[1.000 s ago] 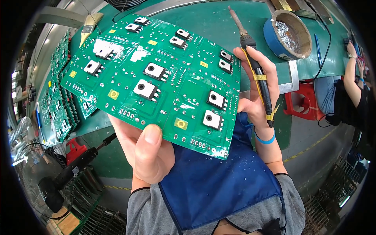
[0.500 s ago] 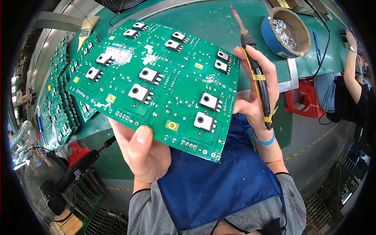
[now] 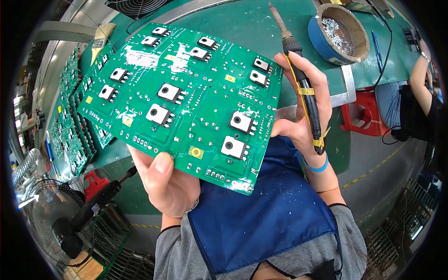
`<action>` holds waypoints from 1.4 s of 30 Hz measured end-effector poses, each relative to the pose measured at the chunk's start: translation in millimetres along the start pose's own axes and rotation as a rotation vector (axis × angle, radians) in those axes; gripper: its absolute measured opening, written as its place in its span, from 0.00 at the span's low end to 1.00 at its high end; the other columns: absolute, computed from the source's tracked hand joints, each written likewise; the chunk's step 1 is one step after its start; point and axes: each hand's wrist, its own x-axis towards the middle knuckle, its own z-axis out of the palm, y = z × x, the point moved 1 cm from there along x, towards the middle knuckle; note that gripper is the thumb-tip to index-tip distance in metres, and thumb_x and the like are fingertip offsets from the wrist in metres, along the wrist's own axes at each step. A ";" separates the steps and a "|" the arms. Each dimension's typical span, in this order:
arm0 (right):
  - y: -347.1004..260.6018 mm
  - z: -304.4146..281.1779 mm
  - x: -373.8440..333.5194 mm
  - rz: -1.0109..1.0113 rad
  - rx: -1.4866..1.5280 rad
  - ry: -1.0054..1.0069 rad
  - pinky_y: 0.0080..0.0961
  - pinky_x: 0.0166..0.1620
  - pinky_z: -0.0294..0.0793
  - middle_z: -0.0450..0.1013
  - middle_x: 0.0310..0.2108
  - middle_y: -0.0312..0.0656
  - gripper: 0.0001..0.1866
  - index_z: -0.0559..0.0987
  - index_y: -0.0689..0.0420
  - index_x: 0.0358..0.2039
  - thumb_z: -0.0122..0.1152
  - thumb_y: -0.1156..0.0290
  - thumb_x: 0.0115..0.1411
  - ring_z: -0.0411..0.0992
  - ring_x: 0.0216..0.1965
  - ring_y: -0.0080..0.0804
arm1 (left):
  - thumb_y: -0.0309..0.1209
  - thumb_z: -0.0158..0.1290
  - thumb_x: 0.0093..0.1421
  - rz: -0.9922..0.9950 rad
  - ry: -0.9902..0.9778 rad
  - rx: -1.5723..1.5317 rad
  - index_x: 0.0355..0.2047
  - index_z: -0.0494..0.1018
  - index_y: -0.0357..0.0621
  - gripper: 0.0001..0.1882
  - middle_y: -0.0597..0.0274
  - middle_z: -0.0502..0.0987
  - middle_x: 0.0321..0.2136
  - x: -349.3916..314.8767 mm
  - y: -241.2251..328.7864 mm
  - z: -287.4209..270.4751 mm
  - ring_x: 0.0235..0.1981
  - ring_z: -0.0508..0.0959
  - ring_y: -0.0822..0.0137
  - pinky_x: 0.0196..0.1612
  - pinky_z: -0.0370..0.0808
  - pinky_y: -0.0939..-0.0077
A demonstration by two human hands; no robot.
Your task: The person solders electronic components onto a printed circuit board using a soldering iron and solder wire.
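A large green circuit board (image 3: 200,107) is held up tilted in front of me, with several white-and-black transistors and small solder joints on its face. My left hand (image 3: 165,179) grips its lower left edge, thumb on the face and the other fingers behind it. Along the right edge, my right hand (image 3: 308,100) closes on a soldering iron (image 3: 305,91) with a black handle wrapped in yellow tape, its metal tip pointing up and away. That hand's fingertips also reach the board's right edge; whether they press on it is partly hidden.
A blue-sided round tub (image 3: 326,44) of solder scraps stands on the green bench (image 3: 233,23), a blue pen (image 3: 377,51) beyond it. Upright circuit boards (image 3: 70,126) and a brush (image 3: 100,39) are at left. A fan (image 3: 56,219) stands lower left; another person sits far right.
The board has tilted slightly and shifted a little left, so glare falls on different spots. My left hand moved left with it; the soldering iron shifted slightly left and up.
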 end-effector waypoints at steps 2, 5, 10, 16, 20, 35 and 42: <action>0.1 -0.2 -0.2 -0.010 -0.011 0.005 0.27 0.52 0.69 0.70 0.49 0.45 0.51 0.67 0.61 0.53 0.79 0.53 0.27 0.71 0.49 0.35 | 0.29 0.54 0.50 -0.001 -0.003 -0.004 0.61 0.45 0.37 0.41 0.48 0.62 0.54 1.2 -1.3 -0.4 0.52 0.69 0.55 0.54 0.69 0.60; 0.8 -0.8 -1.0 -0.012 -0.016 0.009 0.27 0.51 0.69 0.71 0.48 0.45 0.51 0.67 0.61 0.53 0.79 0.54 0.28 0.71 0.49 0.35 | 0.29 0.53 0.50 -0.012 -0.002 -0.006 0.61 0.46 0.36 0.41 0.48 0.62 0.54 2.7 -3.5 -1.4 0.53 0.68 0.55 0.55 0.68 0.59; 0.1 -2.6 -0.1 -0.009 -0.061 0.017 0.27 0.50 0.70 0.71 0.48 0.44 0.51 0.67 0.61 0.53 0.79 0.53 0.28 0.71 0.48 0.35 | 0.30 0.51 0.51 -0.035 0.003 -0.034 0.60 0.48 0.35 0.38 0.49 0.62 0.54 6.3 -7.0 -3.4 0.54 0.68 0.55 0.55 0.66 0.60; 6.0 -4.6 -4.1 0.012 -0.093 0.022 0.27 0.49 0.71 0.71 0.47 0.44 0.50 0.67 0.61 0.53 0.77 0.51 0.29 0.72 0.47 0.35 | 0.29 0.48 0.52 -0.036 -0.012 -0.064 0.61 0.47 0.36 0.37 0.50 0.63 0.54 10.1 -15.6 -3.5 0.54 0.68 0.56 0.56 0.66 0.61; 6.7 -5.6 -2.9 0.007 -0.138 0.023 0.26 0.48 0.71 0.71 0.47 0.44 0.50 0.68 0.61 0.53 0.77 0.50 0.30 0.72 0.47 0.35 | 0.29 0.48 0.53 -0.038 -0.023 -0.088 0.61 0.48 0.36 0.36 0.49 0.63 0.54 14.4 -17.2 -2.6 0.54 0.68 0.56 0.56 0.65 0.61; 10.2 -2.3 -25.1 -0.089 -0.412 -0.022 0.30 0.45 0.72 0.72 0.43 0.46 0.46 0.70 0.61 0.51 0.76 0.51 0.31 0.73 0.43 0.41 | 0.25 0.47 0.56 -0.088 -0.048 0.046 0.64 0.42 0.39 0.37 0.51 0.60 0.56 9.9 -36.9 -37.7 0.53 0.68 0.61 0.53 0.68 0.69; 17.0 3.3 -35.3 -0.244 -0.493 -0.086 0.32 0.44 0.73 0.73 0.41 0.47 0.43 0.72 0.61 0.49 0.76 0.54 0.32 0.72 0.41 0.45 | 0.22 0.46 0.58 -0.212 -0.138 0.309 0.63 0.44 0.35 0.35 0.52 0.66 0.52 14.1 -29.2 -62.8 0.49 0.71 0.65 0.47 0.71 0.73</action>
